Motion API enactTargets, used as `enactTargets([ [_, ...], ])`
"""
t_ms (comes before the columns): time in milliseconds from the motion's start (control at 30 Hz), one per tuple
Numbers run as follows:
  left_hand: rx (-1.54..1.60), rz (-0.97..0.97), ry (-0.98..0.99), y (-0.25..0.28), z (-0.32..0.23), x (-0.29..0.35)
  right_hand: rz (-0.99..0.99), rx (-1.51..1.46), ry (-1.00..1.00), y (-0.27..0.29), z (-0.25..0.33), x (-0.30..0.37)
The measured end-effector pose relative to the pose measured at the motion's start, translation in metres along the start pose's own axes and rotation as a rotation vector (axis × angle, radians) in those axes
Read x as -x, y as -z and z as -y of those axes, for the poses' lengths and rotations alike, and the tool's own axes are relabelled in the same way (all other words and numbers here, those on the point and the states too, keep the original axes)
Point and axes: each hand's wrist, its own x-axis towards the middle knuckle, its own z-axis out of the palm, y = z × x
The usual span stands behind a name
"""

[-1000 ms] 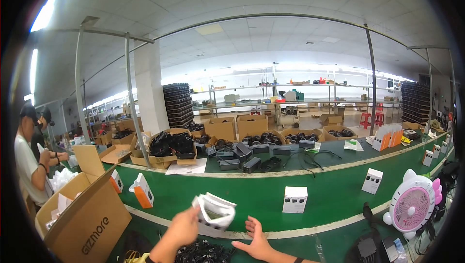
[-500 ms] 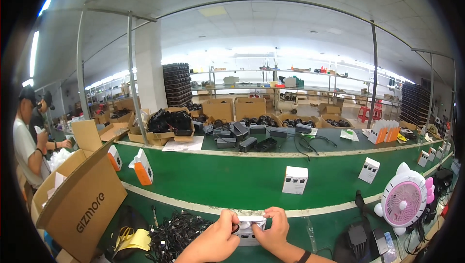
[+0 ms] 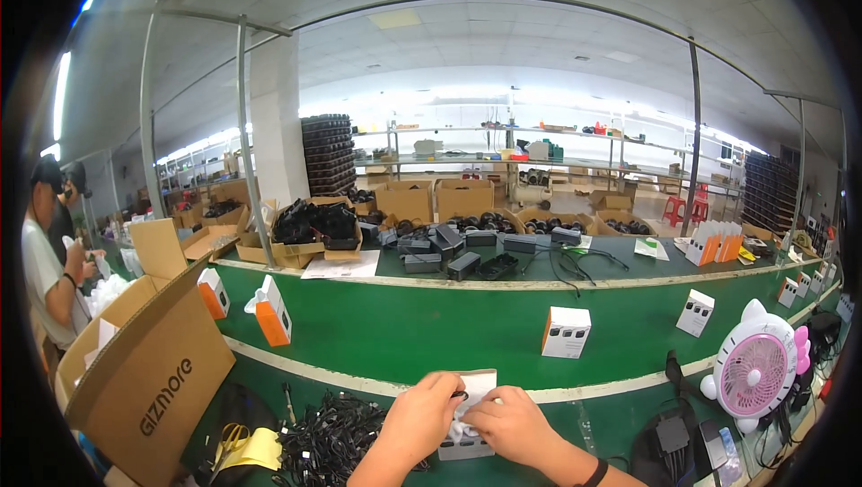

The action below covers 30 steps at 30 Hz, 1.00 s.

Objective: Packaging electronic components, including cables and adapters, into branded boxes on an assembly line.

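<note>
Near the front edge of the bench, both hands work at a small white carton (image 3: pixel 466 448) whose flap (image 3: pixel 478 383) stands up behind the fingers. My left hand (image 3: pixel 426 420) is closed, pinching a small black piece (image 3: pixel 460 394) at the carton's left side; most of it is hidden, and it could be a cable. With bent fingers pressed together, my right hand (image 3: pixel 512 426) grips crumpled white wrapping (image 3: pixel 462 428) at the carton's mouth. Just left of my left wrist lies a tangled heap of black cables (image 3: pixel 328 438).
A large brown carton (image 3: pixel 157 379) stands at left. White-and-orange boxes (image 3: pixel 566 333) stand along the green belt (image 3: pixel 431 321). A pink-and-white fan (image 3: pixel 756 366) and black adapters (image 3: pixel 672 438) are at right. Grey devices (image 3: pixel 446 237) lie beyond; a person (image 3: pixel 54 263) stands far left.
The carton's flap now stands raised, and white wrapping shows at its mouth. Both hands have shifted slightly right. The boxes on the belt sit a little further right.
</note>
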Motion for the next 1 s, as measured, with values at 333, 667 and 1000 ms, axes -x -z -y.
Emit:
enactTargets([
  [333,0.618,-0.299,0.227,-0.001,-0.013,-0.001,0.326,0.291,-0.242,-0.001,0.019,-0.033],
  [667,0.575,-0.061,0.368,-0.004,-0.013,-0.001,0.154,-0.073,-0.394,-0.016,0.025,-0.023],
  [1000,-0.22,-0.063,-0.156,-0.024,0.022,0.005,-0.24,0.087,-0.551,0.002,0.038,-0.019],
])
